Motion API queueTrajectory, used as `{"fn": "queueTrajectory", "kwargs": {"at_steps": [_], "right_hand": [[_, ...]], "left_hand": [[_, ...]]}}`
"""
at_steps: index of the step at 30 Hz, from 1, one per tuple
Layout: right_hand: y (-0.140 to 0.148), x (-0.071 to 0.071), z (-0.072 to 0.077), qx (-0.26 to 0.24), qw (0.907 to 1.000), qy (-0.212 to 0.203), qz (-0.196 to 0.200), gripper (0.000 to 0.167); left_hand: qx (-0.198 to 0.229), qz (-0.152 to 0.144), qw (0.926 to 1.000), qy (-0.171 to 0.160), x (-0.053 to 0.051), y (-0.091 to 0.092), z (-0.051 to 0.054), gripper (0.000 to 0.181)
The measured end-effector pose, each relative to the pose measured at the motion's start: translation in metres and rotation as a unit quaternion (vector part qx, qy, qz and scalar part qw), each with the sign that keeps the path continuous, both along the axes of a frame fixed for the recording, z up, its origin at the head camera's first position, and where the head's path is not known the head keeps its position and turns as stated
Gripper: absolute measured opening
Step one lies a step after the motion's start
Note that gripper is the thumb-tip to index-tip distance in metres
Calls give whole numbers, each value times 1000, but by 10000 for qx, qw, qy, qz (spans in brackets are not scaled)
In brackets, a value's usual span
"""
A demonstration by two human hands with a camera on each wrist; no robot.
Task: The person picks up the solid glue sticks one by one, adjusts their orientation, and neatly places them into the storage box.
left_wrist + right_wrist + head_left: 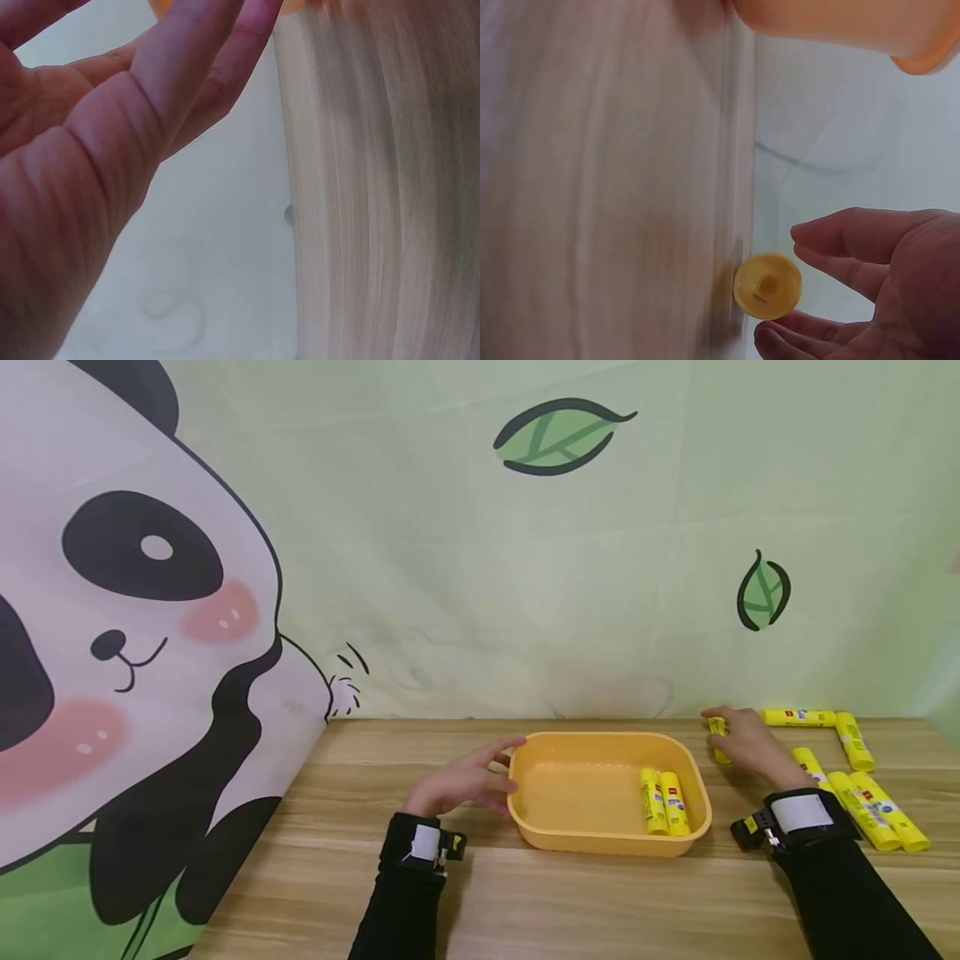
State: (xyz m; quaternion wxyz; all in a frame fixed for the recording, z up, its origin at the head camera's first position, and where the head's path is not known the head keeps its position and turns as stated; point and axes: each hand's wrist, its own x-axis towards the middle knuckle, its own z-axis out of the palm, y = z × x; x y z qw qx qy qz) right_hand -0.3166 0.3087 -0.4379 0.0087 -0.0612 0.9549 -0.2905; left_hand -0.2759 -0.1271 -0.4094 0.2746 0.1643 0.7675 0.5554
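From the head view, here's the left hand (465,777) at the left end of the tray (592,842), fingers spread, tips right at the rim, no grip on it. Across on the other side, the right hand (750,745) reaches over one yellow stick (717,727), near the back edge of the counter (480,910), just beyond the tray's right end. Two sticks (654,802) lie side by side inside the tray, over at its right. More on the right: one lying along the back edge, another angled beside it, and three by the right wrist, one partly hidden. Behind it all, the backdrop (450,527), with a big panda on the left and two leaves.

Over to the left wrist view: long, loosely extended fingers, nothing held, tips running out of sight by a sliver of orange at the top.

And the right wrist view: the stick, seen end-on, sits between parted fingers! There's a clear gap on the upper side; whether the lower fingertips touch, I can't tell.
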Motion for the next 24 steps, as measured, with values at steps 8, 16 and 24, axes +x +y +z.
{"fn": "queueTrajectory", "kwargs": {"at_steps": [8,16,24], "right_hand": [[0,3,-1,140,9999,43,88,50],[-2,7,4,377,9991,114,124,49],[-3,7,6,498,9987,-37,29,46]], "left_hand": [[-6,-10,10000,18,0,0,-1,74],[-12,-8,10000,41,0,0,-2,74],[-1,-21,10000,25,0,0,0,75]]}}
